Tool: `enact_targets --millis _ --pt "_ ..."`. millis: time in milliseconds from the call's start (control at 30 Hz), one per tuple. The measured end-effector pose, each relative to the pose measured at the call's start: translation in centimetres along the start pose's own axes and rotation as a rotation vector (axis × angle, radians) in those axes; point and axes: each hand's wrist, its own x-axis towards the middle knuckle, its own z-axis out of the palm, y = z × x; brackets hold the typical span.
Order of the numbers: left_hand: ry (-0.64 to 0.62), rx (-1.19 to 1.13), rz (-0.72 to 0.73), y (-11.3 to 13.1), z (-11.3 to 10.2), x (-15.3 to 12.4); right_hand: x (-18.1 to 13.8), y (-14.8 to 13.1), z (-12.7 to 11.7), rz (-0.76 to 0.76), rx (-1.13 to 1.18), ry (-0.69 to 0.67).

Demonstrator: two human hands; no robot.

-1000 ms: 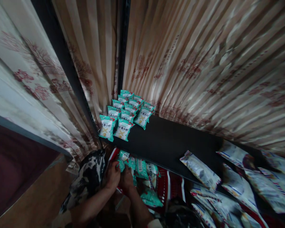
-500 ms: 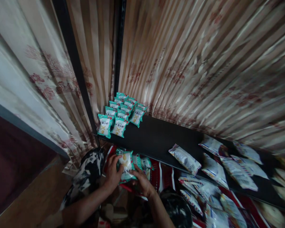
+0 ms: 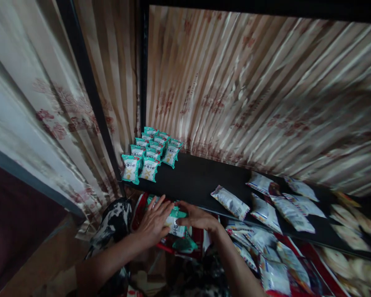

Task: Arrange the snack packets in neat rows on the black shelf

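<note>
Over a red box (image 3: 199, 241) below the shelf's front edge, both my hands are among teal-and-white snack bags. My left hand (image 3: 154, 220) lies with its fingers stretched out across the bags, its thumb against a snack bag (image 3: 175, 227). From the other side my right hand (image 3: 199, 216) curves around that same bag, thumb on its front and fingertips at its upper edge. Another teal bag (image 3: 185, 244) lies just below it in the box. Rows of matching bags (image 3: 150, 169) stand upright at the left end of the black shelf (image 3: 191, 177).
Striped-edge white packets (image 3: 230, 202) lie loosely on the shelf's right part. More such packets (image 3: 275, 276) fill a box below. Pale round items (image 3: 340, 260) sit at far right. A black post (image 3: 89, 78) and patterned curtains (image 3: 235, 82) border the shelf.
The bag held up between both hands is now lower and farther right, at the box. My left hand has flattened out; my right hand has come up over the bag. The view has shifted.
</note>
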Motion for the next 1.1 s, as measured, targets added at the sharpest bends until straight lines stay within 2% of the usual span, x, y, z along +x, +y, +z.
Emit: enact_targets --millis 100,200,300,400,500,633,767,900,1100 --pt "0.022 -0.065 -0.109 0.5 0.2 0.8 0.5 -1.2 -0.9 -0.064 -0.038 -0.017" --pt "0.115 -0.155 -0.252 0.5 0.2 1.5 0.8 -2.0 -1.3 -0.085 0.059 0.004" --pt "0.214 -0.271 -0.405 -0.1 0.3 2.5 1.1 -1.9 -1.5 -0.108 0.199 0.135" --pt "0.26 -0.483 -0.557 -1.4 0.7 3.7 1.6 -1.1 -1.3 -0.117 0.274 0.293" --pt "0.293 -0.706 -0.663 -2.5 1.5 5.1 2.4 -0.1 -0.6 -0.139 0.323 0.326" --pt "0.371 -0.887 -0.665 -3.2 2.1 7.3 3.9 0.5 0.5 -0.223 0.377 0.279" --pt "0.393 -0.891 -0.67 -3.6 2.0 9.9 5.8 0.5 0.5 -0.227 0.307 0.445" --pt "0.428 -0.692 -0.694 -4.2 1.9 12.3 8.3 0.3 -0.7 -0.227 0.186 0.571" --pt "0.568 -0.383 -0.506 -5.2 3.9 14.4 12.5 0.0 -3.1 -0.159 0.074 0.666"
